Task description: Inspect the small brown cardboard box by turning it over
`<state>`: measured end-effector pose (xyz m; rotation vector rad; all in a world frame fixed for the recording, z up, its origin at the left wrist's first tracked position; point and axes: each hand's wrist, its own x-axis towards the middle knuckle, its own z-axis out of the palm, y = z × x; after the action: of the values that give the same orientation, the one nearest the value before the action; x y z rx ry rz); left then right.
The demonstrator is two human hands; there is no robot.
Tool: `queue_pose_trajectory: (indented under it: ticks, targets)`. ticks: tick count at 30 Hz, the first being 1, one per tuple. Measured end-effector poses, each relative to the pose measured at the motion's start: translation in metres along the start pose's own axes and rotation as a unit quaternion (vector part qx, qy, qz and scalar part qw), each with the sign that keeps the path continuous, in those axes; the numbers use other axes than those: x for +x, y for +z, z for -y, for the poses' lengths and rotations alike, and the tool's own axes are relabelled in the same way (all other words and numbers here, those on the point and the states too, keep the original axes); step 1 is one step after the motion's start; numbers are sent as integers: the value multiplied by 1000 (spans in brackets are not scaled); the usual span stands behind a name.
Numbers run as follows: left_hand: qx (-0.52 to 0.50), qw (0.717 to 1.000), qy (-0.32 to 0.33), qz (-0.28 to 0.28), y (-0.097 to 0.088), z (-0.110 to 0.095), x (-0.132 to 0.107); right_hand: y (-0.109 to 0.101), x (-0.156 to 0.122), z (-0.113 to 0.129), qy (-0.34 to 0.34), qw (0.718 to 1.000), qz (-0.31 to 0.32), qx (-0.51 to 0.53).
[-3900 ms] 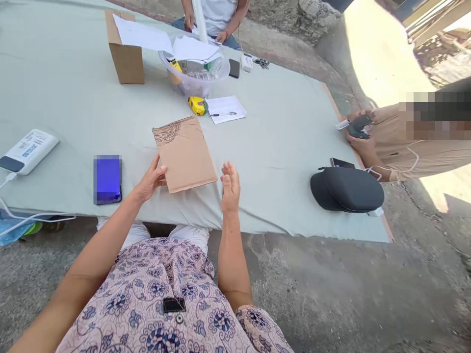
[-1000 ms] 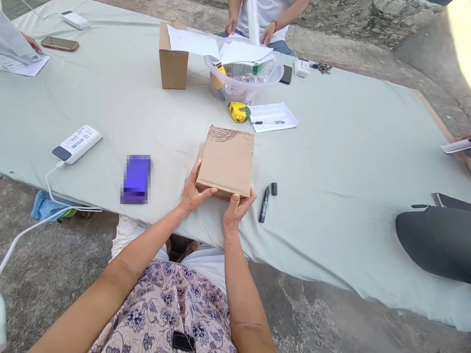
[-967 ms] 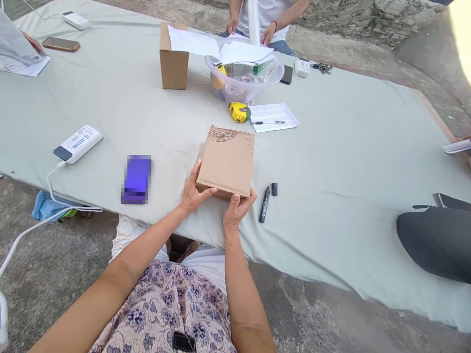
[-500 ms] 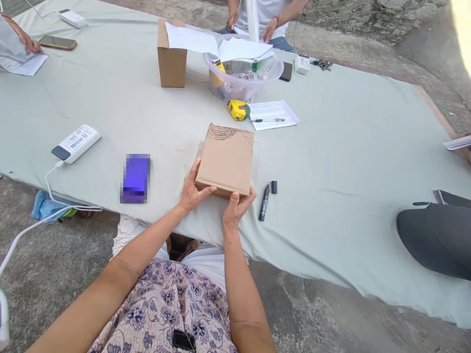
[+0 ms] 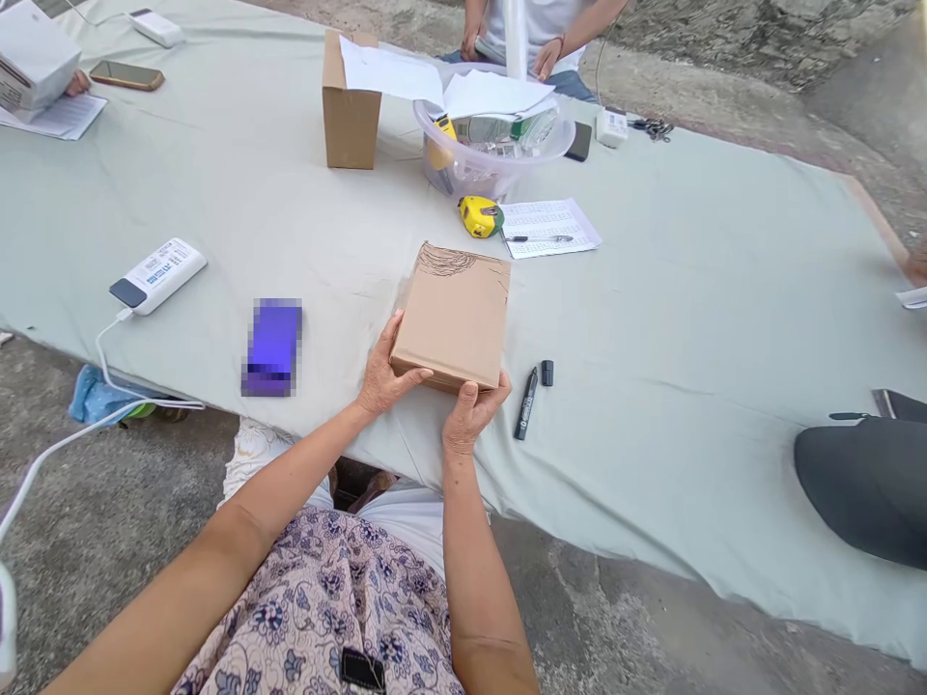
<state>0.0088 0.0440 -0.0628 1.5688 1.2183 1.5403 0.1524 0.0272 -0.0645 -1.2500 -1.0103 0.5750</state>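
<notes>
A small closed cardboard box (image 5: 453, 319) lies flat on the pale green cloth, with dark pen scribbles near its far edge. My left hand (image 5: 383, 372) grips its near left corner, and my right hand (image 5: 472, 413) holds its near edge. A black marker (image 5: 527, 403) lies just right of the box, with its black cap (image 5: 547, 373) beside it.
Farther off stand a taller cardboard box (image 5: 351, 111) and a clear plastic basin (image 5: 492, 164) holding papers. A yellow tape measure (image 5: 480, 216), a sheet with a pen (image 5: 550, 228), a white power bank (image 5: 157, 275) and a blurred phone (image 5: 272, 347) lie on the cloth.
The flat cardboard from the oldest frame is now a closed box between my hands. Over the last second my hands stay on it, and the view shifts slightly.
</notes>
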Motion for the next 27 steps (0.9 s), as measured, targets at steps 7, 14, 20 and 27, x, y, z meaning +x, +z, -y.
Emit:
queue_pose_trajectory:
  ticks: [7,14,20,27]
  targets:
    - [6,1000,-1,-3,1,2,-1,-2,0,-1,-1,1000,6,-5]
    - [-5,1000,-1,-24,4,5,-7,-3,-2,-6,0,1000,7,2]
    - [7,1000,-16,-15,1,-2,-5,-1,-1,-2,6,1000,0,-16]
    - [14,1000,-5,5,-3,7,1,-1,0,-7,-6,999,-4,-46]
